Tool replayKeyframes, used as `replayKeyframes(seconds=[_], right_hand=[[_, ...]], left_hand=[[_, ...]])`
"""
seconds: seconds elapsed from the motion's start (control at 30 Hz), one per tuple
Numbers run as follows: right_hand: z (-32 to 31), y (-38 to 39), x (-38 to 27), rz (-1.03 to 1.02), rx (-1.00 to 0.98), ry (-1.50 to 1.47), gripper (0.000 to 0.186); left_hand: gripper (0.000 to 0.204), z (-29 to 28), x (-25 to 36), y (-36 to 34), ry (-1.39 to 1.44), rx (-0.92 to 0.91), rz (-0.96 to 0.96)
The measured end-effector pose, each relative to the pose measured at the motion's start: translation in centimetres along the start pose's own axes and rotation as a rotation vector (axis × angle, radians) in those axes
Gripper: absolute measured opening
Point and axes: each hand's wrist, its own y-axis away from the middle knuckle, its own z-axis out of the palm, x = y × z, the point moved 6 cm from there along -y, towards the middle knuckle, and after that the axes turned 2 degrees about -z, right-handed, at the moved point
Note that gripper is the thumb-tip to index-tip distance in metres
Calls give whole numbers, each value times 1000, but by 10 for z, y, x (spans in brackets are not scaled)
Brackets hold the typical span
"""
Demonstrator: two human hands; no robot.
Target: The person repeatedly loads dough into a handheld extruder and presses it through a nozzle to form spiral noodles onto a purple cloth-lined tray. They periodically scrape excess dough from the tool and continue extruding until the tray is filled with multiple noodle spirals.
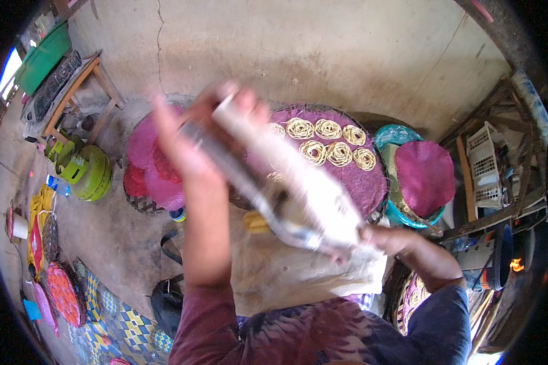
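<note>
A long tool (313,173), smeared by motion, slants across the middle, with a grey metal bar beside a thicker whitish one. Its exact kind is too blurred to tell. My left hand (192,149) is at its upper-left end, with blurred fingers bent around the bars. My right hand (388,239) grips the lower-right end. Behind the tool lies a round tray (371,185) with a purple lining, bearing several coiled nests of pale noodle strands (338,154). The tool hides the tray's left part. A pale cloth (256,286) spreads in front of me, below the tool.
Pink and red round sheets (158,185) lie on a tray to the left, near green gas cylinders (91,173). At right, a turquoise basin (408,216) holds a purple round sheet (425,176). A wooden rack (469,188) and a small flame (516,265) are farther right.
</note>
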Motion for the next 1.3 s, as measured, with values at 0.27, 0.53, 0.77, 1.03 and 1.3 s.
replayKeyframes(seconds=[0.27,0.53,0.77,1.03,1.3], right_hand=[[-128,47,-16,293,549,-41,64],[-122,20,-37,308,491,198,68],[-116,53,-54,543,584,180,61],[-120,47,-34,248,632,264,71],[-124,70,-19,282,547,30,77]], left_hand=[[60,-141,-119,-104,297,209,-83],[30,-161,-125,-96,428,146,104],[45,-124,-128,-97,471,171,53],[32,-115,-113,-95,342,203,94],[46,-139,-168,-105,636,87,-22]])
